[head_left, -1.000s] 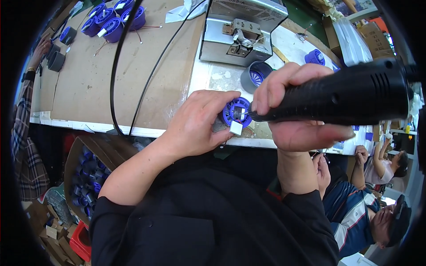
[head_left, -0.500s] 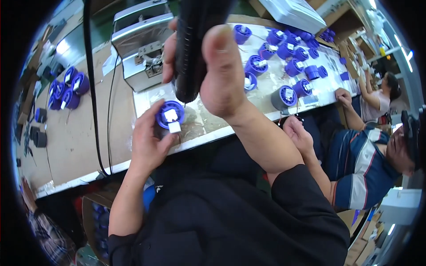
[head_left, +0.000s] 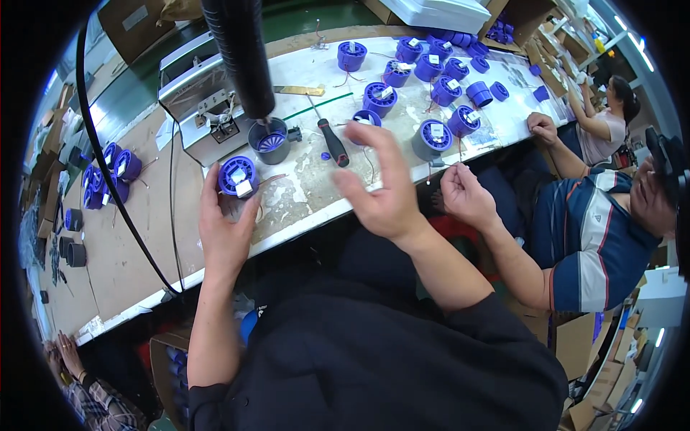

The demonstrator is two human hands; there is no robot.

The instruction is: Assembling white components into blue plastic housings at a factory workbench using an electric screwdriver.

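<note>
My left hand (head_left: 226, 233) is curved around a round purple fan housing (head_left: 238, 172) on the bench, thumb on one side and fingers on the other. A white connector or tag lies on top of it. Over the bench my right hand (head_left: 388, 197) is empty, its thumb and fingers spread. A black electric screwdriver (head_left: 241, 61) hangs upright, its tip at a grey cup-shaped housing (head_left: 271, 144) with purple fins inside. Between that housing and my right hand lies a hand screwdriver (head_left: 332, 141) with a black-and-red handle.
A silver machine (head_left: 208, 108) stands behind the housings. Several purple housings with wires (head_left: 379, 99) fill the right side of the bench; more (head_left: 115, 172) sit at left. A black cable (head_left: 108, 172) hangs across the left. A co-worker's hand (head_left: 467, 194) is close on the right.
My right hand has let go of the electric screwdriver and moved down and right, opening. The view has shifted, revealing the grey housing and hand screwdriver. My left hand stays at the purple housing.
</note>
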